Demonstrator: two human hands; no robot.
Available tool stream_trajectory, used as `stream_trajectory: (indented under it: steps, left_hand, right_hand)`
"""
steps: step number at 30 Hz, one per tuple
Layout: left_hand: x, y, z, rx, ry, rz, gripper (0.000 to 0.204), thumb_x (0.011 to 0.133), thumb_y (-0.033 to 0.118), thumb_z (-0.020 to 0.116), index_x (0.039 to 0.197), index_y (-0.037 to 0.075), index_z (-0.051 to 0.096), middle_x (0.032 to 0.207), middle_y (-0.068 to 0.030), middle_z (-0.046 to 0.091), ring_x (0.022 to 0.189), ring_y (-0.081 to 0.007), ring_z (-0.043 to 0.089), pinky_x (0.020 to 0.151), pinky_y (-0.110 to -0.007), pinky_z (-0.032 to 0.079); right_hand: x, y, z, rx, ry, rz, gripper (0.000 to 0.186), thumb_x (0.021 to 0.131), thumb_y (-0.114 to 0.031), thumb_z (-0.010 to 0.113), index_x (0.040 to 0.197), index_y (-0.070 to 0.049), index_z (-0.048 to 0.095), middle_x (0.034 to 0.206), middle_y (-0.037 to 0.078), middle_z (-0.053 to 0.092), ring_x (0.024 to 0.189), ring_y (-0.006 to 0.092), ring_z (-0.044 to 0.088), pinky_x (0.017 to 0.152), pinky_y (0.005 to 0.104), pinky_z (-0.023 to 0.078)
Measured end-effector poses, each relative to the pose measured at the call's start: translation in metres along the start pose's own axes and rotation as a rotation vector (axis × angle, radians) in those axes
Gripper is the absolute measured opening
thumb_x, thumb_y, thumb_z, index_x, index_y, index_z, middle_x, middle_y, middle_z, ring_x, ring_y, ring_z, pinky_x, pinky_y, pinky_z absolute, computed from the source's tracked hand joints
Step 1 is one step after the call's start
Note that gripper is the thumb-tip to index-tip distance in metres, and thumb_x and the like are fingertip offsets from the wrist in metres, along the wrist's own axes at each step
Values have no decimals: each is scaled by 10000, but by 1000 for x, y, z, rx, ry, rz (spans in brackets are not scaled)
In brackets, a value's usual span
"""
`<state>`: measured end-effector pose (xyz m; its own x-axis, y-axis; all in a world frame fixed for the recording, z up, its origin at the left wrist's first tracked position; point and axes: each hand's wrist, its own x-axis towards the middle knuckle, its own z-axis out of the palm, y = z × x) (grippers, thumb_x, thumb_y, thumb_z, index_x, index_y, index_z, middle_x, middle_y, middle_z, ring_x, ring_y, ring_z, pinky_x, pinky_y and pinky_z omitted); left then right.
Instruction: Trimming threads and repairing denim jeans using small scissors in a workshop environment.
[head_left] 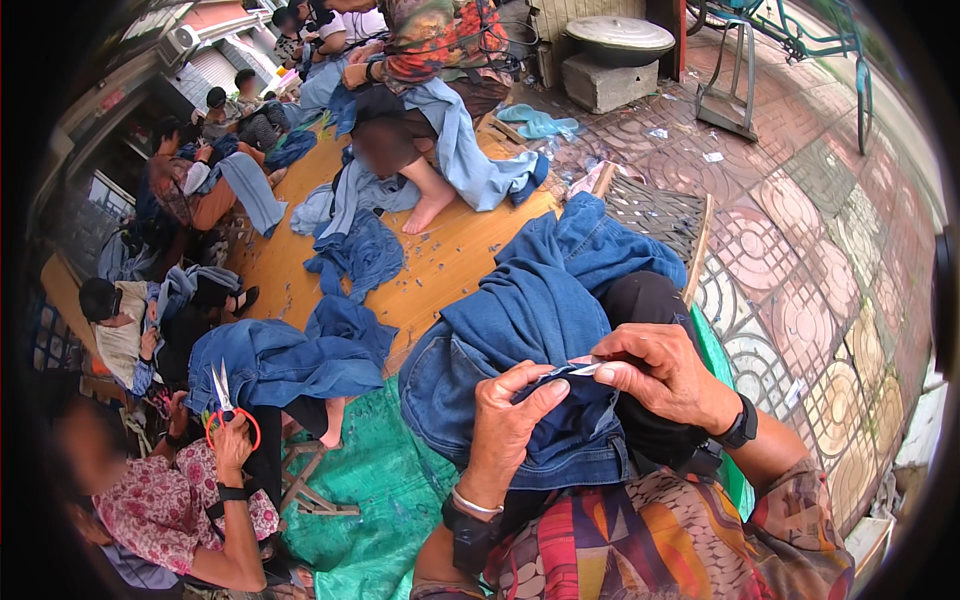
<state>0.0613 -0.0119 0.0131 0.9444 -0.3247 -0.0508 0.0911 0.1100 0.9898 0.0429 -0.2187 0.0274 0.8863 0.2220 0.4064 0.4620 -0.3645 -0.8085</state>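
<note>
pinching blue denim (520, 318) with left hand (508, 420); pale strip (582, 368) with right hand (668, 377)

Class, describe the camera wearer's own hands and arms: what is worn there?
The left hand is ungloved, with a thin pale bracelet and a black strap at the wrist. The right hand, also ungloved, has a black wristband. The right sleeve is patterned and multicoloured.

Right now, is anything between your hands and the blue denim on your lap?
Nothing visible: the left hand pinches the blue denim, and the right hand holds a small pale piece beside it.
</note>
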Motion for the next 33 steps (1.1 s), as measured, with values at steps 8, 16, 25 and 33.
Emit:
stream_trajectory:
  steps: [8,16,25,33]
  left_hand:
    - [1,-3,-2,27,-6,1,134,770,30,726,894,-16,700,828,2,655,763,-66,589,723,-209,473]
    - [3,1,-1,71,-26,-7,126,768,18,728,885,-20,705,786,15,632,732,-50,571,677,-204,458]
    - [6,1,3,225,-55,108,131,776,18,729,898,-23,708,704,48,558,678,-19,488,599,-189,388]
    - [8,-2,1,265,-59,98,162,773,73,744,883,-38,701,670,25,545,649,-28,475,578,-215,383]
  right_hand:
    - [2,1,0,-2,-27,21,209,872,-208,663,867,-3,622,697,108,594,597,241,597,523,320,444]
    - [5,-2,-8,0,-52,2,217,854,-221,679,880,-15,620,724,122,600,634,278,607,546,335,456]
    - [13,-4,-9,-244,-72,-160,198,827,-210,691,858,-30,616,719,121,597,648,305,603,538,375,454]
    - [13,-3,-12,-221,-84,-127,172,842,-186,675,839,-23,622,692,122,596,636,306,607,541,371,458]
